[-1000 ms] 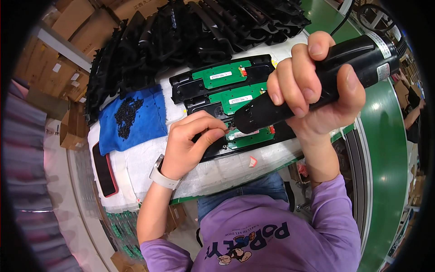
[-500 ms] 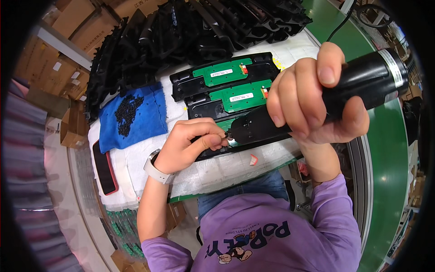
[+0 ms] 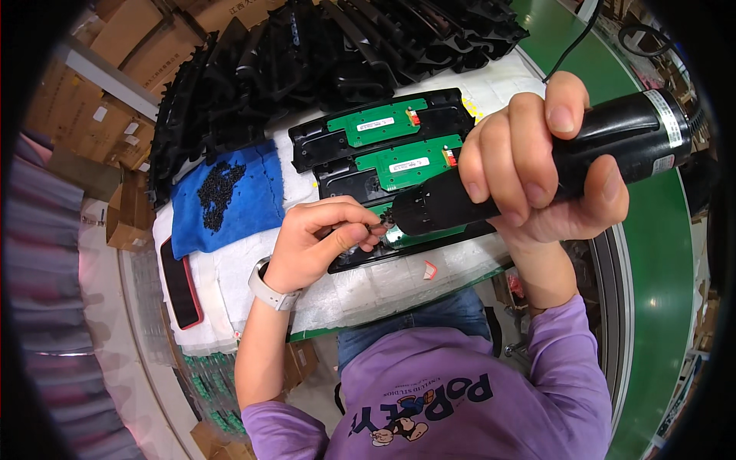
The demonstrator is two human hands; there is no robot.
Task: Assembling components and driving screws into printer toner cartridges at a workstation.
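My right hand [image 3: 533, 165] is wrapped round a thick black electric screwdriver [image 3: 625, 134] with a cord at its back end. Its front end points left and down, toward my left fingertips. My left hand [image 3: 318, 238] is closed in a pinch at that end, over the nearest black panel [image 3: 345, 261]. Tiny dark screws [image 3: 386, 220] show between the fingertips and the screwdriver's tip; the exact contact is hidden. Part of a green circuit board [image 3: 402, 238] shows beneath. Beyond it lie two more black panels, with green circuit boards [image 3: 376, 123] on them.
A blue cloth [image 3: 261, 218] with a heap of small black screws [image 3: 218, 195] lies left. Near it rests a red-edged phone [image 3: 182, 284]. Many black plastic housings [image 3: 307, 69] are stacked at the back. A small red-and-white scrap [image 3: 430, 270] lies near the front edge.
The screwdriver and my right hand have shifted slightly to the right. My left fingers have opened a little from their tighter pinch, still by the tip.
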